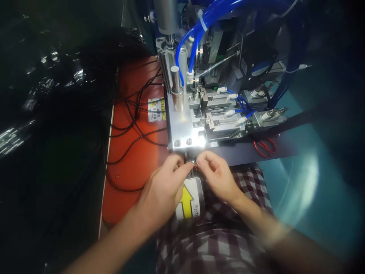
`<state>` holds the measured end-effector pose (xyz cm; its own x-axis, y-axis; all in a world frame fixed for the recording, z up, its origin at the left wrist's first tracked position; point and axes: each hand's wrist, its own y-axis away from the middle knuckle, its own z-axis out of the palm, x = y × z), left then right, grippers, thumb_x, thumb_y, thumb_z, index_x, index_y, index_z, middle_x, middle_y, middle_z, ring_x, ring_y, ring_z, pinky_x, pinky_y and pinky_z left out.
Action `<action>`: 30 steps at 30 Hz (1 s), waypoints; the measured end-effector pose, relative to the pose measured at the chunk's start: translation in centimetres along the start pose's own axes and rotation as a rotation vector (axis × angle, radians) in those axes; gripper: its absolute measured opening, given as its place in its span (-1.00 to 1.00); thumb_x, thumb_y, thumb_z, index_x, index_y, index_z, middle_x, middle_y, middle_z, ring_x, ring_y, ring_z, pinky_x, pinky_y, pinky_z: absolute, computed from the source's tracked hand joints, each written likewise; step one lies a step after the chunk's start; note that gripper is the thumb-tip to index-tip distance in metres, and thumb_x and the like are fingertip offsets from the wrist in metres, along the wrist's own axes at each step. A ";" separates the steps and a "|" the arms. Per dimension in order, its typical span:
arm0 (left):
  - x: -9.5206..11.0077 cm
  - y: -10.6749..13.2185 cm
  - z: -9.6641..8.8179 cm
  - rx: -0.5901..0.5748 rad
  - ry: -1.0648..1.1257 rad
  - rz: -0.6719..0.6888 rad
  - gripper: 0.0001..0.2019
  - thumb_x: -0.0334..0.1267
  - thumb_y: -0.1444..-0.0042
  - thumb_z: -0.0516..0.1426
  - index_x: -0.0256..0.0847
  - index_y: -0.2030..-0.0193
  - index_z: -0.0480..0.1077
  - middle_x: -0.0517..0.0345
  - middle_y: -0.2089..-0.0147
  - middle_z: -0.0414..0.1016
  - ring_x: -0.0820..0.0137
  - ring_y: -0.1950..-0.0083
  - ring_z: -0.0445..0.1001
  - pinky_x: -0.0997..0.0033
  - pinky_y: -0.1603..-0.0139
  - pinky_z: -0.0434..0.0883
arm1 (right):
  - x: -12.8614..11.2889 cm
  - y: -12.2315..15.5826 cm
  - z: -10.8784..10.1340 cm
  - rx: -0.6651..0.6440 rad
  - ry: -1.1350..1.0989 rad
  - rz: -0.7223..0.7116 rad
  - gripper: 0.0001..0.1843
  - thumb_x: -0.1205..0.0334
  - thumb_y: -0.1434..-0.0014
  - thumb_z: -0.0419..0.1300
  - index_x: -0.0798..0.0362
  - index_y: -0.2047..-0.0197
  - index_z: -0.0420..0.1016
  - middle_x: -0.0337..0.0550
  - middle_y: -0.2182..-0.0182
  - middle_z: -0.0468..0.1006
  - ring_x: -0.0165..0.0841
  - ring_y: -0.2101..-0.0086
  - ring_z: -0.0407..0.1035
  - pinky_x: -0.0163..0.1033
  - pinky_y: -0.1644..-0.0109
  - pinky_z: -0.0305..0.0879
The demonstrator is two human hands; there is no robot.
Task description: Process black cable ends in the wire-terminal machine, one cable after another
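Observation:
My left hand (167, 182) is closed in a pinch just in front of the machine, its thumb tip pointing right. My right hand (218, 175) is also closed, thumb and index finger pressed together facing the left thumb. Between the fingertips shows a small wire end (195, 164) with a thin red strand; its exact shape is too small to make out. A black cable (128, 189) curves across the red surface and passes out of sight behind my left hand. Right above my fingers, the bright metal block (185, 129) of the machine carries two bolt heads at its front edge.
Several black cables lie over the red table (134, 152). Blue air hoses (196, 34) and pneumatic slides (225, 125) fill the machine. Red-handled scissors or pliers (265, 147) lie at right. A label with a yellow arrow (186, 201) is below my hands; dark cable bundles (71, 72) are at left.

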<state>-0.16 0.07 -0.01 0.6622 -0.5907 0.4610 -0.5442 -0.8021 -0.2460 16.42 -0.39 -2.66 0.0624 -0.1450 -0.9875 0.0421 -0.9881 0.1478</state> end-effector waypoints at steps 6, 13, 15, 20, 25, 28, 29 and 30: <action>-0.1 0.1 0.1 -0.001 0.006 0.007 -0.63 -0.59 -0.11 -0.06 -0.31 0.03 0.43 0.01 0.23 0.36 0.42 0.30 0.43 0.49 0.33 0.47 | 0.4 0.1 -0.1 -0.005 0.047 -0.050 -0.73 0.12 -0.26 0.06 0.02 0.45 0.22 -0.30 0.53 0.20 -0.42 0.48 0.14 -0.30 0.39 0.15; -0.1 -0.1 0.1 0.012 -0.006 0.024 -0.65 -0.60 -0.11 -0.05 -0.37 0.06 0.44 -0.02 0.24 0.37 0.41 0.33 0.43 0.48 0.38 0.46 | -0.9 0.0 -0.1 -0.013 -0.035 0.152 -0.71 0.14 -0.21 0.10 0.03 0.51 0.18 -0.37 0.60 0.13 -0.48 0.56 0.01 -0.34 0.51 -0.01; -0.1 -0.1 0.1 0.017 -0.010 0.030 -0.65 -0.60 -0.11 -0.05 -0.37 0.06 0.44 -0.01 0.24 0.37 0.41 0.33 0.43 0.48 0.38 0.46 | -1.4 -0.1 -0.2 -0.033 -0.079 0.245 -0.67 0.12 -0.19 0.12 0.03 0.54 0.16 -0.39 0.63 0.09 -0.51 0.60 -0.05 -0.34 0.56 -0.09; -0.1 -0.1 0.1 0.021 -0.014 0.037 -0.66 -0.61 -0.10 -0.03 -0.38 0.06 0.44 -0.03 0.22 0.38 0.40 0.32 0.44 0.47 0.37 0.46 | -1.6 -0.1 -0.3 -0.015 -0.036 0.265 -0.67 0.13 -0.18 0.13 0.03 0.55 0.17 -0.39 0.64 0.10 -0.50 0.60 -0.05 -0.34 0.56 -0.10; -0.1 -0.2 0.2 0.019 -0.009 0.030 -0.67 -0.61 -0.11 -0.03 -0.40 0.05 0.45 -0.03 0.23 0.38 0.38 0.31 0.45 0.47 0.36 0.47 | -0.4 0.1 -0.4 0.006 0.142 0.056 -0.73 0.18 -0.26 0.07 0.04 0.47 0.23 -0.32 0.55 0.20 -0.46 0.52 0.10 -0.30 0.43 0.09; -0.1 -0.2 0.2 0.019 -0.009 0.031 -0.67 -0.61 -0.11 -0.03 -0.40 0.07 0.46 -0.03 0.23 0.38 0.38 0.30 0.46 0.47 0.36 0.48 | 0.2 0.2 -0.6 0.014 0.248 -0.074 -0.76 0.23 -0.28 0.05 0.04 0.45 0.23 -0.29 0.51 0.25 -0.43 0.48 0.17 -0.30 0.38 0.14; -0.1 -0.2 0.3 0.019 -0.009 0.032 -0.67 -0.61 -0.11 -0.03 -0.40 0.07 0.46 -0.03 0.23 0.38 0.38 0.30 0.46 0.47 0.36 0.48 | 0.4 0.2 -0.6 0.013 0.274 -0.117 -0.77 0.24 -0.28 0.04 0.04 0.44 0.24 -0.28 0.51 0.27 -0.43 0.47 0.18 -0.29 0.37 0.15; -0.1 -0.2 0.3 0.019 -0.009 0.031 -0.66 -0.61 -0.11 -0.04 -0.40 0.06 0.45 -0.03 0.23 0.38 0.38 0.30 0.46 0.47 0.36 0.48 | 0.6 0.1 -0.7 0.012 0.291 -0.156 -0.78 0.25 -0.28 0.04 0.04 0.43 0.25 -0.28 0.50 0.28 -0.42 0.46 0.20 -0.29 0.36 0.16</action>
<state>0.00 0.28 -0.23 0.6495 -0.6162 0.4454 -0.5550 -0.7846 -0.2762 17.12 -0.58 -3.21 0.3389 0.0270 -0.9404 0.0618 -0.9981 -0.0064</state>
